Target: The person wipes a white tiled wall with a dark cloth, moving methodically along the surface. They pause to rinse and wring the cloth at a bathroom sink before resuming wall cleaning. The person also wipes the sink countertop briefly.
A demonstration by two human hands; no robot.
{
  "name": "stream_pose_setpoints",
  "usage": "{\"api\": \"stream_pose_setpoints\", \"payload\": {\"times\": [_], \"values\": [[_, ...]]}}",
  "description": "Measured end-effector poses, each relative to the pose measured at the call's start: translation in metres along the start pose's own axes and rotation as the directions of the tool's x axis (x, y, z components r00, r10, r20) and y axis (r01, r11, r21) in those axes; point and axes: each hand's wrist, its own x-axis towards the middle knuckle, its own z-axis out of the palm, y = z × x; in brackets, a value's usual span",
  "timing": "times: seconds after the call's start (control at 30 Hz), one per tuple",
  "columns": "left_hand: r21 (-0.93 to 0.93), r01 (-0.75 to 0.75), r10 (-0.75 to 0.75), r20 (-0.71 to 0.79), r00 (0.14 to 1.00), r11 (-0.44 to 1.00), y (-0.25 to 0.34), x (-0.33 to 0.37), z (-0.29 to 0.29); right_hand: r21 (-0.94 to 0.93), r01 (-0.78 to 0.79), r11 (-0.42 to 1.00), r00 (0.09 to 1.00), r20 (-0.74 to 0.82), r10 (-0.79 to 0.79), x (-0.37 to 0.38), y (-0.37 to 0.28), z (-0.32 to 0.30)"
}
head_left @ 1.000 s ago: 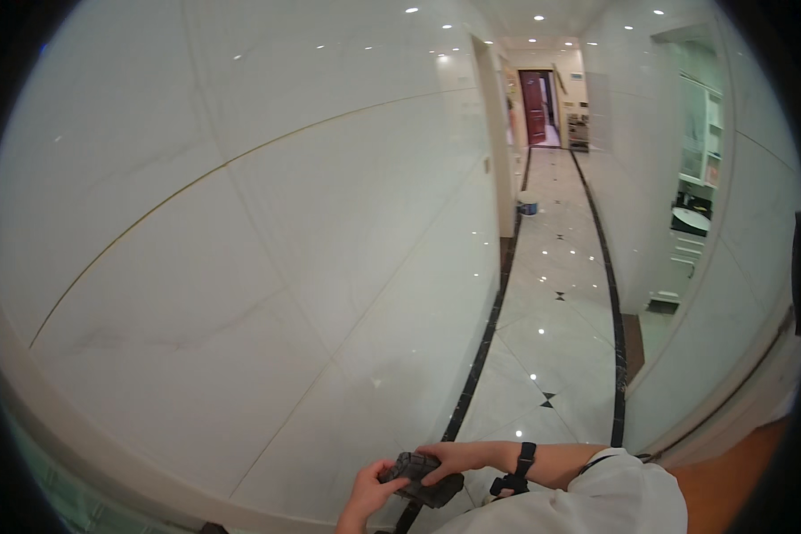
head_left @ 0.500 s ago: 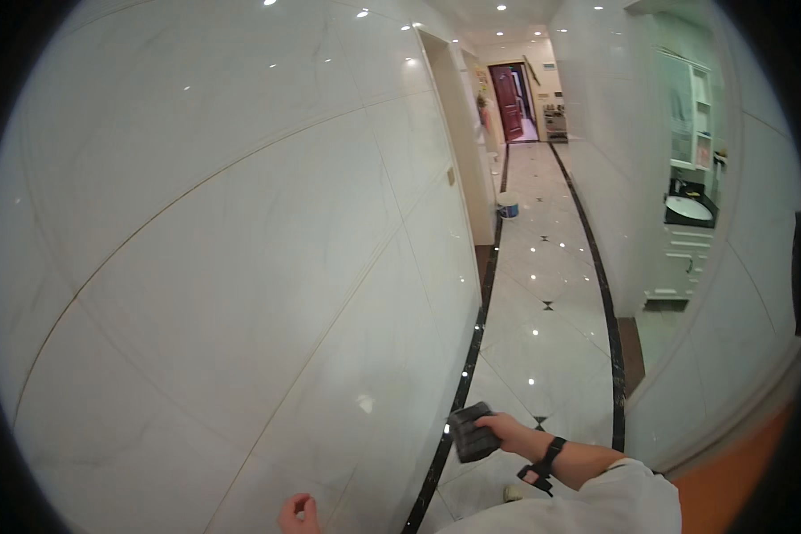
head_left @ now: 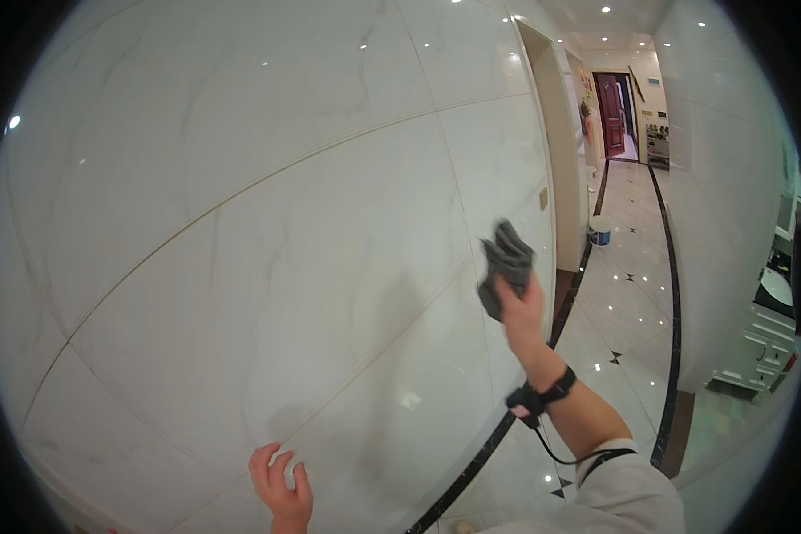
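My right hand (head_left: 522, 307) is raised in front of the wall, its fingers closed around a dark grey folded cloth (head_left: 507, 264). Whether the cloth touches the wall I cannot tell. A black strap with a small device (head_left: 527, 403) and a cable circles my right wrist. Low in the view, my left hand (head_left: 280, 489) is close to the white marble-tiled wall (head_left: 329, 267); its fingers are apart and slightly curled, with nothing in them.
A hallway floor (head_left: 614, 311) of glossy tiles with black borders runs off to the right. Along it stand a doorway (head_left: 558, 151), a white and blue bucket (head_left: 600, 231) and a dark red open door (head_left: 610, 116). At far right is a white washbasin cabinet (head_left: 756, 347).
My right hand has lifted the cloth from low over the floor up to the wall. My left hand has risen and its fingers spread. The view has turned left.
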Motion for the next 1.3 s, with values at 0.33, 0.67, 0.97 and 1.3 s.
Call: {"api": "stream_pose_setpoints", "payload": {"times": [0.33, 0.67, 0.97, 1.3], "values": [[0.111, -0.069, 0.09, -0.203, 0.975, 0.991, -0.025, 0.052, 0.052, -0.237, 0.861, 0.45, 0.478, 0.68, -0.556, 0.051, 0.035, 0.218], [0.164, -0.119, 0.155, -0.229, 0.961, 0.979, -0.027, 0.089, 0.091, -0.25, 0.876, 0.413, 0.47, 0.637, -0.611, 0.132, 0.04, 0.198], [0.169, 0.059, -0.013, -0.26, 0.966, 0.984, 0.028, 0.086, 0.126, -0.133, 0.91, 0.393, 0.334, 0.796, -0.504, 0.132, 0.053, 0.17], [0.375, 0.112, -0.036, -0.205, 0.978, 0.92, 0.086, 0.08, 0.13, -0.055, 0.89, 0.452, 0.31, 0.8, -0.513, 0.147, 0.047, 0.159]]}}
